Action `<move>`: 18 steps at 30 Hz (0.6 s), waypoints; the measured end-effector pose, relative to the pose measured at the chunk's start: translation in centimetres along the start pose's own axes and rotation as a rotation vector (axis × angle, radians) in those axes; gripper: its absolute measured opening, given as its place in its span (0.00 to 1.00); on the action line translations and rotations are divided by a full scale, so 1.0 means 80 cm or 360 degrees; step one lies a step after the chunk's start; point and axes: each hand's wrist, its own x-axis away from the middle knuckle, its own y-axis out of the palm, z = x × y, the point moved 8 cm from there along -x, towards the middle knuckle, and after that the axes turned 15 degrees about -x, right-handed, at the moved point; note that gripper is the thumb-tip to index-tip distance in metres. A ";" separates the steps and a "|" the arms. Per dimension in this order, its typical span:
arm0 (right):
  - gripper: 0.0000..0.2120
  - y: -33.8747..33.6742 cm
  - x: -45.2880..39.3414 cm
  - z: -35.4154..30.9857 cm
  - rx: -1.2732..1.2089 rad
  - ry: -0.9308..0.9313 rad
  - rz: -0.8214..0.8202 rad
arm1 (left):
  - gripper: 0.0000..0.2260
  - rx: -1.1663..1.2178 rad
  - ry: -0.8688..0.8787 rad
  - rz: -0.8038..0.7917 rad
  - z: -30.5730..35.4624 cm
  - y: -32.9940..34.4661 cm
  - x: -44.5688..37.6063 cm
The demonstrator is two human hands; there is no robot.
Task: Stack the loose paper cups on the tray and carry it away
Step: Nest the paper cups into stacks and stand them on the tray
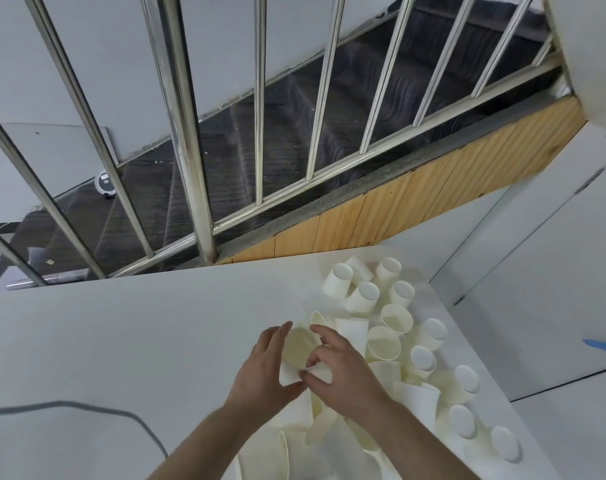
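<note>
Paper cup gripped by both hands, unprinted.

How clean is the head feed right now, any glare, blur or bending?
Head view: soft even light, faint shadows; white paper cups wash into the white table; railing bars splay from wide-angle distortion with bright glints; left hand and right hand reasonably sharp.

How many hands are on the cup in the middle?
2. The left hand grips the cup on its left side; the right hand pinches its rim on the right. No other hands show.
</note>
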 end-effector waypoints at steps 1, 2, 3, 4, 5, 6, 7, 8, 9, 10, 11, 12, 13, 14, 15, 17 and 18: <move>0.09 0.002 0.001 0.001 -0.0019 -0.0012 -0.0015 | 0.40 0.0018 -0.0003 0.0001 0.001 0.000 -0.001; 0.08 0.003 0.002 0.002 -0.0033 -0.0020 -0.0030 | 0.39 0.0025 -0.0013 -0.0013 0.001 0.002 -0.001; 0.08 0.005 0.002 0.003 -0.0048 -0.0021 -0.0047 | 0.38 0.0024 -0.0022 -0.0026 0.001 0.003 -0.001; 0.08 0.007 0.003 0.003 -0.0065 -0.0020 -0.0065 | 0.38 0.0019 -0.0033 -0.0036 -0.001 0.005 -0.001; 0.08 0.008 0.004 0.004 -0.0082 -0.0022 -0.0084 | 0.37 0.0013 -0.0043 -0.0043 -0.002 0.007 0.000; 0.09 0.009 0.005 0.003 -0.0091 -0.0027 -0.0103 | 0.36 0.0001 -0.0051 -0.0044 -0.004 0.008 0.000; 0.11 0.008 0.006 0.004 -0.0092 -0.0029 -0.0102 | 0.36 -0.0018 -0.0059 -0.0045 -0.007 0.010 0.000; 0.14 0.004 0.006 0.005 -0.0085 -0.0022 -0.0068 | 0.35 -0.0039 -0.0072 -0.0046 -0.009 0.011 0.000; 0.18 -0.003 0.004 0.009 -0.0069 -0.0003 0.0004 | 0.35 -0.0059 -0.0092 -0.0051 -0.013 0.012 0.001; 0.20 -0.011 0.002 0.015 -0.0039 0.0026 0.0099 | 0.35 -0.0073 -0.0115 -0.0053 -0.016 0.013 0.001; 0.22 -0.020 -0.002 0.024 0.0005 0.0070 0.0200 | 0.35 -0.0083 -0.0136 -0.0055 -0.020 0.013 0.001; 0.23 -0.030 -0.005 0.034 0.0055 0.0131 0.0289 | 0.35 -0.0089 -0.0153 -0.0059 -0.024 0.014 0.002; 0.24 -0.037 -0.008 0.045 0.0100 0.0208 0.0351 | 0.35 -0.0090 -0.0170 -0.0067 -0.027 0.016 0.003; 0.25 -0.042 -0.012 0.054 0.0140 0.0278 0.0382 | 0.35 -0.0090 -0.0189 -0.0078 -0.031 0.017 0.004; 0.25 -0.045 -0.015 0.061 0.0171 0.0324 0.0376 | 0.35 -0.0090 -0.0210 -0.0084 -0.036 0.018 0.005; 0.26 -0.039 -0.022 0.068 0.0197 0.0334 0.0257 | 0.35 -0.0086 -0.0254 -0.0084 -0.044 0.019 0.007; 0.26 -0.030 -0.025 0.067 0.0204 0.0318 0.0152 | 0.35 -0.0081 -0.0275 -0.0081 -0.049 0.019 0.008</move>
